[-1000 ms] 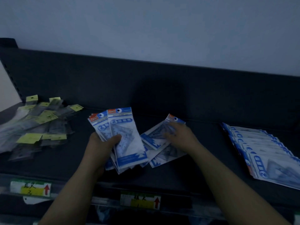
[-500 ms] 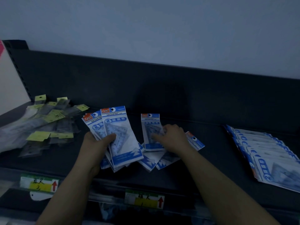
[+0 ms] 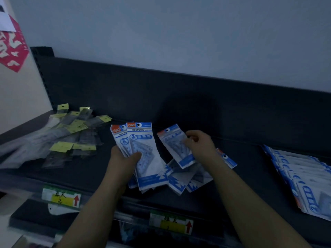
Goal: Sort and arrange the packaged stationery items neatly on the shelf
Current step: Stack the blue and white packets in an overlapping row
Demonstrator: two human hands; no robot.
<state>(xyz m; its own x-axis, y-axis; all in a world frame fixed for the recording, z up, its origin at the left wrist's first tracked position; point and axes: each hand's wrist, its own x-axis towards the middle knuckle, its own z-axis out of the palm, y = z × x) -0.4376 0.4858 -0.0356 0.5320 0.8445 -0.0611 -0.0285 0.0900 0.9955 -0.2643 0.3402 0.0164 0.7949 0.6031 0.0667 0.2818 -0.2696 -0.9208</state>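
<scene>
The left hand [image 3: 123, 161] is holding a fanned stack [image 3: 143, 154] of blue-and-white packs upright over the dark shelf [image 3: 232, 158], thumb pressing across the front pack, fingers closed behind. The front pack is showing the word "GEOMETRIC" under a blue header. The right hand [image 3: 200, 142] is pinching a single pack [image 3: 176, 145] by its right edge, its grip closed on it, and holding it tilted, header pointing up and left, just right of the stack and apart from it.

Under that pack a loose heap [image 3: 184, 179] of the same packs is lying on the shelf, overlapping at odd angles; one more pack [image 3: 226, 158] is sticking out from behind the right wrist. At the right end of the shelf a row [image 3: 304, 179] of matching packs is lying overlapped like shingles. At the left end a pile [image 3: 68, 138] of clear packs with yellow header cards is lying scattered. Two price labels [image 3: 61, 198] with red arrows are sitting on the shelf's front edge.
</scene>
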